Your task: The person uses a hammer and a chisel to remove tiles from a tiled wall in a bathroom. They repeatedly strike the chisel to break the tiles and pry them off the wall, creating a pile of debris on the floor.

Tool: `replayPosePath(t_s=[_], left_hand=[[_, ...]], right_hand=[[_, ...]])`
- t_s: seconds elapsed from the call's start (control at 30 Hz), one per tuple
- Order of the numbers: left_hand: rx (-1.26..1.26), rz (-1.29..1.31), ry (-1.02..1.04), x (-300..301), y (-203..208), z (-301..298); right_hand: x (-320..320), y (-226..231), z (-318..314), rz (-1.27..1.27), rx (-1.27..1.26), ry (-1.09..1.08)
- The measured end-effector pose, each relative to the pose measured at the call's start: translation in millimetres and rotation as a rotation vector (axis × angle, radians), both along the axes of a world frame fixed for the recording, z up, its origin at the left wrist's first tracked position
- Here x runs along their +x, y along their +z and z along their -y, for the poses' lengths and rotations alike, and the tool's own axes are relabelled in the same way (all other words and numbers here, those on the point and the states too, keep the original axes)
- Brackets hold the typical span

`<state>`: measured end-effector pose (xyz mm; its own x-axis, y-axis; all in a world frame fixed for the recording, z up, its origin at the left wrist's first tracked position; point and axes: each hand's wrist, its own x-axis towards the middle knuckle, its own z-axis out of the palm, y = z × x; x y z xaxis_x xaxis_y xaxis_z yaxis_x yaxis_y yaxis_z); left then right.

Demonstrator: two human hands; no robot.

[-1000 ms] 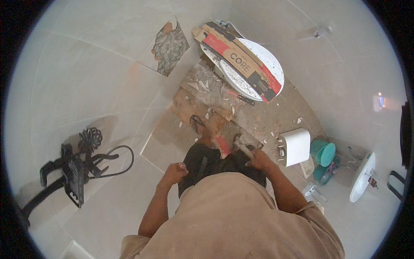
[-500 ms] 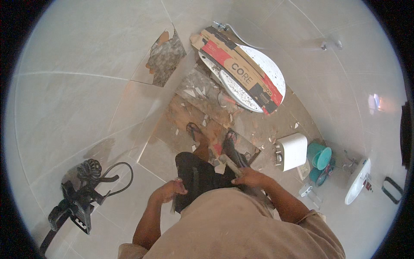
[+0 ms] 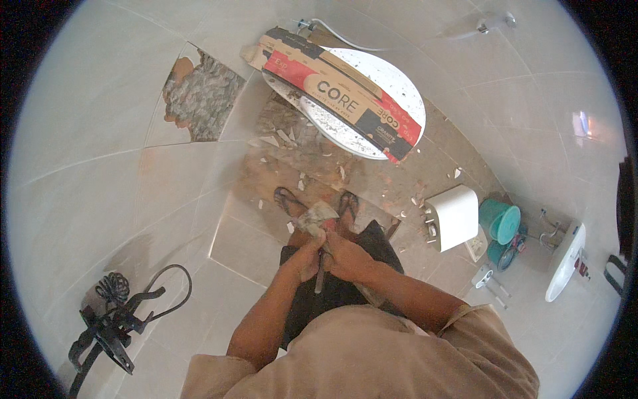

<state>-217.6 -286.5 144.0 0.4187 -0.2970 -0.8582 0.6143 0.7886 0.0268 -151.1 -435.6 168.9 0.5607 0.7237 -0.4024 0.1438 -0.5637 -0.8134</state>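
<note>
Centrally, the right hand (image 3: 349, 257) is closed around a dusty tool (image 3: 318, 217), its pale head showing between the sandalled feet (image 3: 288, 203); the left hand (image 3: 306, 259) touches the right, its grip too hidden to tell. Tile shards (image 3: 269, 140) litter the floor (image 3: 249, 243). At the floor's far corner, a box (image 3: 337, 93) lies across a toilet (image 3: 400, 81); near its right edge sits a white tank (image 3: 453, 216).

The left forearm (image 3: 264, 312) and right forearm (image 3: 405, 290) angle inward, bringing left hand (image 3: 306, 258) and right hand (image 3: 345, 257) together, fingers curled, before the body.
</note>
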Motion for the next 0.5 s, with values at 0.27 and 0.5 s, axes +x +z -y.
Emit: replayPosePath(t_s=[0.27,0.5], left_hand=[[0.043,0.086,0.191,74.9,-55.7,3.9],[0.454,0.058,0.039,148.7,-105.9,-19.5]], right_hand=[[138.3,-15.2,5.3,0.049,-0.328,0.085],[284.2,-76.7,-15.4,0.605,-0.552,-0.122]])
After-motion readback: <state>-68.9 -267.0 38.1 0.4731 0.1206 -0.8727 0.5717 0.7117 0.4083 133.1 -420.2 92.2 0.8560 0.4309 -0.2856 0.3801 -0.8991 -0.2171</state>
